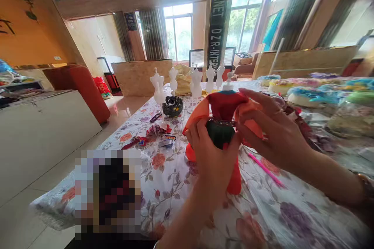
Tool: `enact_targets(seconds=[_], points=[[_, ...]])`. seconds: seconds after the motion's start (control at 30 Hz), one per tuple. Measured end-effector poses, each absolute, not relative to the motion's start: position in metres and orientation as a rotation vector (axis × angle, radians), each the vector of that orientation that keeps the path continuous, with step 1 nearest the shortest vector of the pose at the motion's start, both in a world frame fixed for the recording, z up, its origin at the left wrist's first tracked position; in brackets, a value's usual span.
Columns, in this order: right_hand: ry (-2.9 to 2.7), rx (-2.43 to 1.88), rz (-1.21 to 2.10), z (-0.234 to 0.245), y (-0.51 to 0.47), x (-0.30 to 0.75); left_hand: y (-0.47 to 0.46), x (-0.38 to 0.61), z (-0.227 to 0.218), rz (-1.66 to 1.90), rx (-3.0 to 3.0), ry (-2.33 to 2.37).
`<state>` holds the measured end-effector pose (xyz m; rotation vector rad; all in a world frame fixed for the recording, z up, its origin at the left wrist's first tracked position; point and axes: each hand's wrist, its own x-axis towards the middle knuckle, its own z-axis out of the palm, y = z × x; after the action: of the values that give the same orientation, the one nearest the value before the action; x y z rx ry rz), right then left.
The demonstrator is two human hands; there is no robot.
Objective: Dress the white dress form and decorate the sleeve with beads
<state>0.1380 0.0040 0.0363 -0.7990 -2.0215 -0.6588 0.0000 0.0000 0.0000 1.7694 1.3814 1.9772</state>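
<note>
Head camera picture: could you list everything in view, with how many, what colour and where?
Dressed mannequin: 1, red, orange and dark green outfit, between the hands
Bare mannequins: at least five, white, farther along the table
Basket: 1, black, among them
Fabric scraps: several, mostly red, left of the dressed mannequin
Stick: 1, pink, table, right
Round items: several, pastel, far right
Tablecloth: 1, white floral, beneath
Pillar banner: 1, black, background
Windows: several, bright, back
Pixelated patch: 1, contents untellable, front left
Left hand: 1, bare, gripping the outfit
Right hand: 1, bare, at the outfit's waist
</note>
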Motion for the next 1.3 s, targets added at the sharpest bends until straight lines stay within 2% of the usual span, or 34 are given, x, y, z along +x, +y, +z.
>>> enact_targets(seconds=[0.47, 0.73, 1.3], points=[[-2.009, -0.798, -0.676, 0.042, 0.005, 0.127, -0.001, -0.017, 0.011, 1.725, 1.576, 1.354], [-2.033, -0.805, -0.646, 0.043, 0.004, 0.125, 0.007, -0.040, 0.018, 1.420, 1.497, 1.068], [-1.932, -0.827, -0.740, 0.037, -0.010, 0.122, 0.036, -0.061, 0.013, 1.095, 1.533, 0.702]])
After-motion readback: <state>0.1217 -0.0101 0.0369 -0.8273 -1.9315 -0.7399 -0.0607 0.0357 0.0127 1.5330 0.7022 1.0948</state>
